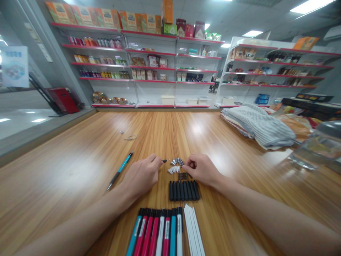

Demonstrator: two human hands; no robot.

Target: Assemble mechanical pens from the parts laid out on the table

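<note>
Slim black pen part with thin pale tip [164,161]: clamped between fingers of left hand [142,173], left of small silver metal cones [177,161], which lie in fan. Right hand [201,169] curled beside cones; whether its fingers grip something, cannot tell. Nearer: row of black plastic tubes [183,191]. Worktop [80,156]: glossy, brown wood grain. Behind: white shelves with red edges [153,81], carrying packaged goods [145,74].

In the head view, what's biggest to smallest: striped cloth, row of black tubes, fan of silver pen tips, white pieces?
1. Striped cloth
2. Row of black tubes
3. Silver pen tips and white pieces: too alike to rank
</note>
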